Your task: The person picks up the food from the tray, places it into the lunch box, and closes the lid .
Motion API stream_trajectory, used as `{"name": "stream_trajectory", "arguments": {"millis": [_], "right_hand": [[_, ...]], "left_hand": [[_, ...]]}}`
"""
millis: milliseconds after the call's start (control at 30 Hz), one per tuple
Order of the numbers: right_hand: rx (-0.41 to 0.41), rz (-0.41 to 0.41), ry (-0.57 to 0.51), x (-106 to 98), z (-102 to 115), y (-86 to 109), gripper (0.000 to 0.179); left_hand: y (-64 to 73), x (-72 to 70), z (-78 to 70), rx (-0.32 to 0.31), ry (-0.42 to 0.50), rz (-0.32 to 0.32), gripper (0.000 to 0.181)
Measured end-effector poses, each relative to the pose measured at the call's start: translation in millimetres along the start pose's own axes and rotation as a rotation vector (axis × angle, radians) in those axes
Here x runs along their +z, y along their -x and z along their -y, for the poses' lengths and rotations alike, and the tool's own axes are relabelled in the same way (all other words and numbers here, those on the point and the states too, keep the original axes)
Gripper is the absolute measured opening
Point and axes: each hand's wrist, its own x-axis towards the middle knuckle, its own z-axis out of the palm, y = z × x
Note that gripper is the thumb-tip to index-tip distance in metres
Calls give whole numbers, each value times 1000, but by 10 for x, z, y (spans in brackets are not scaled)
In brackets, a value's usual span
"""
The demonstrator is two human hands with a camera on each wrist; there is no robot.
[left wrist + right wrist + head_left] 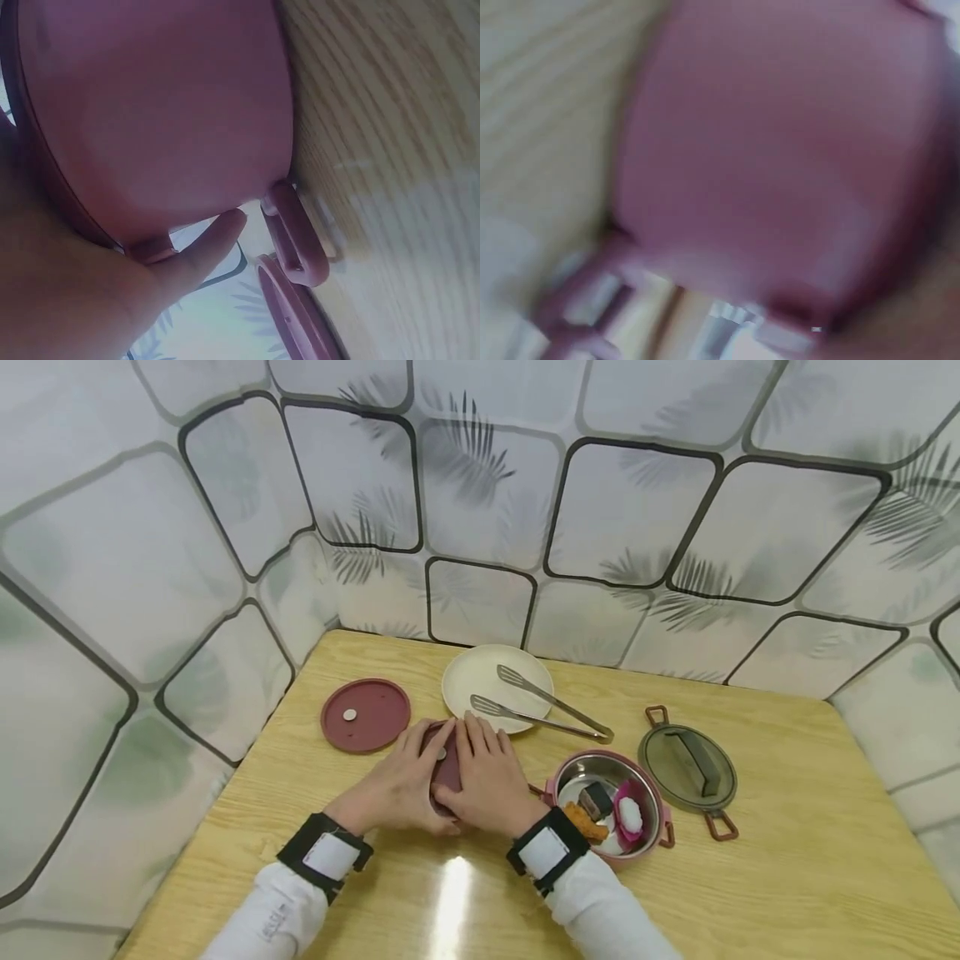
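A pink pot with a side handle (300,240) stands on the table, its dark red lid (447,770) showing between my hands. From the left, my left hand (393,785) grips the lid's rim, and in the left wrist view one finger (214,244) reaches down beside a tab on the pot's side (165,112). Opposite it, my right hand (495,777) lies over the lid and holds its right edge. The right wrist view is blurred, with the pot wall (772,150) filling most of it. Much of the lid is hidden under both hands.
A round dark red lid (378,714) lies at the left. Metal tongs (547,697) rest across a cream plate (465,681) behind my hands. On the right are an open pink pot (551,789) with several food pieces and a grey-green lid (660,768).
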Motion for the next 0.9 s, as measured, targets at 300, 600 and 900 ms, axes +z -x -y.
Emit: {"name": "stream_trajectory", "arguments": {"millis": [300, 600, 900], "right_hand": [[161, -224, -225, 150, 79, 115, 84], [163, -347, -84, 208, 117, 89, 60], [189, -270, -113, 184, 92, 112, 68]], "left_hand": [[100, 25, 2, -51, 118, -30, 135], [71, 26, -44, -9, -44, -96, 137], [24, 72, -51, 4, -66, -92, 134]]}}
